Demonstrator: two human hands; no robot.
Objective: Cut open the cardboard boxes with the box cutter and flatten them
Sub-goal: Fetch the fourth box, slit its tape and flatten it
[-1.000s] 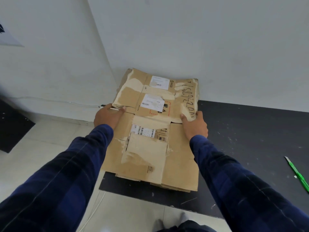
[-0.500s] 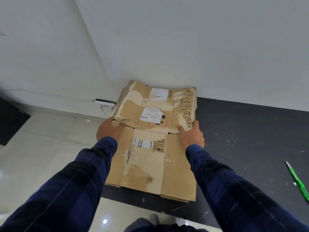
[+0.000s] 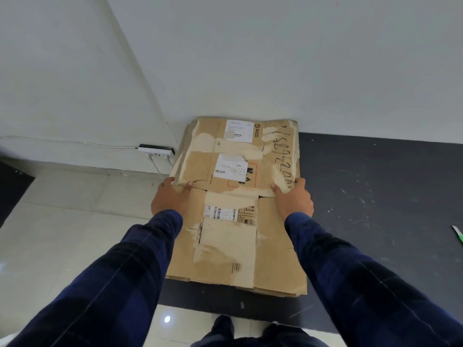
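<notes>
A flattened brown cardboard box (image 3: 273, 249) with white labels lies on a black table (image 3: 375, 196), its far end against the wall. It rests on more flattened cardboard (image 3: 280, 293) whose edges show at the near side. My left hand (image 3: 170, 196) grips the left edge of the upper flap. My right hand (image 3: 294, 199) grips that flap's right edge, thumb on top. The green box cutter (image 3: 459, 235) lies on the table at the far right edge of the view, away from both hands.
A white wall stands right behind the box. Left of the table is a pale tiled floor with a white power strip (image 3: 156, 151) and cable by the wall. The table's near edge is just in front of my feet (image 3: 225, 329).
The upper flap has been pushed back and down and now lies flatter against the table. Both hands stayed on its side edges. The view has tilted downward.
</notes>
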